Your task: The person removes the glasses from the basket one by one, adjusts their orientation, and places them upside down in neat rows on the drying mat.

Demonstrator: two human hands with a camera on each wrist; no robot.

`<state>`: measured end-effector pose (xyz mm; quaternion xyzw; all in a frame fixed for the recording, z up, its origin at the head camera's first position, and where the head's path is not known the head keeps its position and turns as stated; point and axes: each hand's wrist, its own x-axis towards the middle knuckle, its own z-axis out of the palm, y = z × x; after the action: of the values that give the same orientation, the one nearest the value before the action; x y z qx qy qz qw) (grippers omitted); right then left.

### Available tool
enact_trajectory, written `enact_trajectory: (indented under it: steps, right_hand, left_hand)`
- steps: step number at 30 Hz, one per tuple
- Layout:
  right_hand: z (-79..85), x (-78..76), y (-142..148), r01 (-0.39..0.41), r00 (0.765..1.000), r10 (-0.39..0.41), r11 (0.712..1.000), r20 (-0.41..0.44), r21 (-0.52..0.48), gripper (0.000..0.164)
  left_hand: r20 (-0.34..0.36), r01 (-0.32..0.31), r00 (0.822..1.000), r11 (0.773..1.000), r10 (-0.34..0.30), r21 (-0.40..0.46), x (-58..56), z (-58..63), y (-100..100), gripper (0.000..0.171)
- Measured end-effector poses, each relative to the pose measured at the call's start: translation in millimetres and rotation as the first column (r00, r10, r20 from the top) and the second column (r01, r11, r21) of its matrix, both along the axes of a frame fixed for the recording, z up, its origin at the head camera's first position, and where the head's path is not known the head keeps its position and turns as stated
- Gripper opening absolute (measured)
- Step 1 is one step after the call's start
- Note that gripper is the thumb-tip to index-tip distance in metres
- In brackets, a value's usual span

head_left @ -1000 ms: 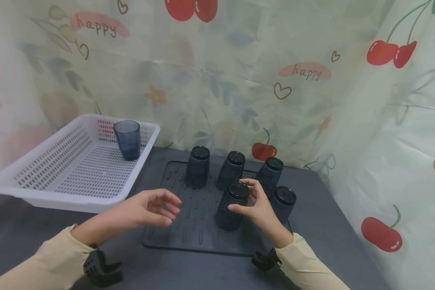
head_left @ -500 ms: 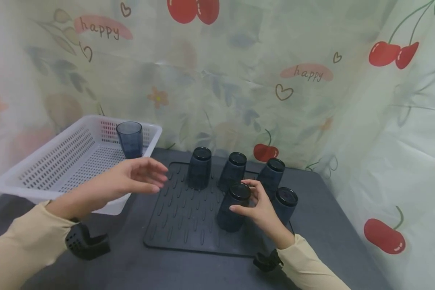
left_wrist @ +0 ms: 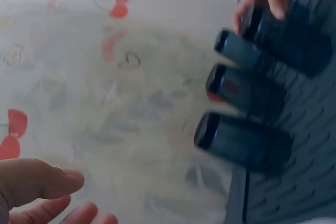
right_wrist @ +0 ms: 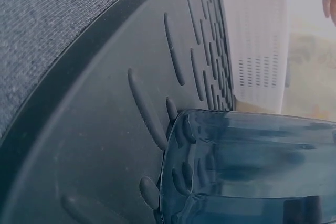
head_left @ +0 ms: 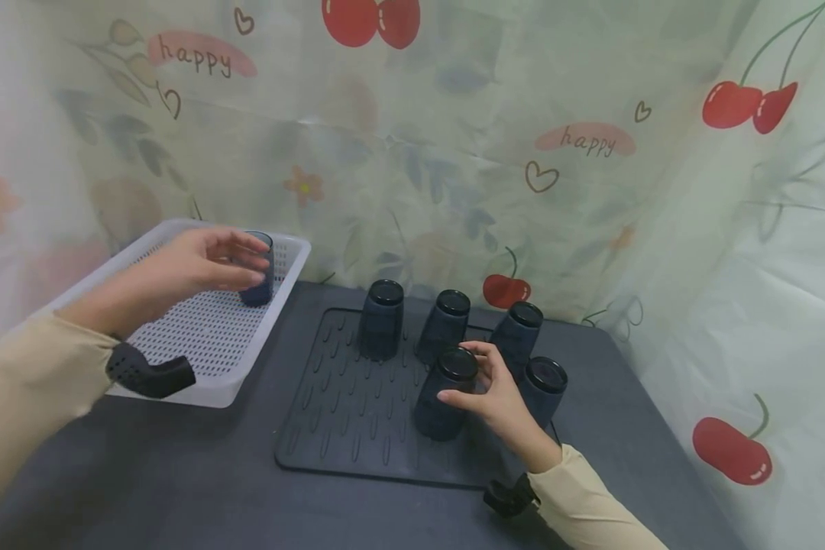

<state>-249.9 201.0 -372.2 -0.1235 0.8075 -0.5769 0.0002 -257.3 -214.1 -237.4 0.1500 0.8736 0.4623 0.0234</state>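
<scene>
My right hand (head_left: 493,395) holds an upside-down dark blue drinking glass (head_left: 437,411) with thumb and fingers around its upper part. That glass stands on the black ridged drying mat (head_left: 330,439); its rim meets the mat (right_wrist: 89,145) in the right wrist view. My left hand (head_left: 213,260) is over the white basket, fingers loosely bent with nothing between them. It partly covers an upright blue glass (head_left: 263,289) inside the basket. In the left wrist view, the left thumb and fingertips (left_wrist: 71,178) show at the lower left, apart from any glass.
Several more glasses stand upside down on the mat: one at the back left (head_left: 381,325), others behind and right of the held glass. The white perforated basket (head_left: 285,286) sits left of the mat on a dark grey tabletop (head_left: 330,512). A printed curtain (head_left: 412,153) hangs behind.
My left hand has moved up and left from beside the mat to over the basket, in front of the glass there. The right hand stays on its glass.
</scene>
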Motion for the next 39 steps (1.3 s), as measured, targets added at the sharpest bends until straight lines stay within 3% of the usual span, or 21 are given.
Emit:
enact_trajectory:
  steps: [5,10,13,24,31,36,39]
  right_hand:
    - [0.1,-0.9,-0.4,-0.003,1.000,0.003,1.000,-0.001,0.004,0.077]
    - [0.0,-0.8,-0.9,-0.005,1.000,0.005,1.000,-0.004,0.010,0.075]
    - [-0.2,-0.7,-0.6,-0.001,1.000,0.001,1.000,0.002,0.011,0.075]
    - [0.0,-0.2,0.0,-0.011,1.000,0.011,1.000,-0.022,-0.002,0.075]
    - [-1.2,-1.0,2.2,0.000,1.000,0.000,1.000,-0.004,-0.001,0.075]
    - [-1.3,-0.7,1.6,0.002,1.000,-0.002,1.000,-0.004,-0.005,0.074]
    - [-1.2,-0.8,1.7,0.005,1.000,-0.005,1.000,-0.006,0.001,0.074]
  left_hand:
    - [-0.068,-0.125,0.990,0.992,0.122,-0.035,-20.2,6.2,-9.6,0.057]
    - [-0.160,-0.225,0.960,0.973,0.230,0.048,-39.6,7.9,-16.3,0.060]
    - [-0.184,-0.248,0.947,0.963,0.264,0.106,-49.7,5.3,-17.7,0.062]
    - [-0.119,-0.362,0.915,0.914,0.386,0.183,-74.1,-25.2,-23.1,0.082]
    - [-0.085,-0.384,0.906,0.889,0.415,0.250,-84.6,-45.5,-31.8,0.088]
    - [-0.046,-0.440,0.880,0.846,0.473,0.302,-90.8,-57.9,-36.1,0.087]
    - [-0.028,-0.463,0.869,0.833,0.493,0.304,-93.8,-64.3,-36.2,0.087]
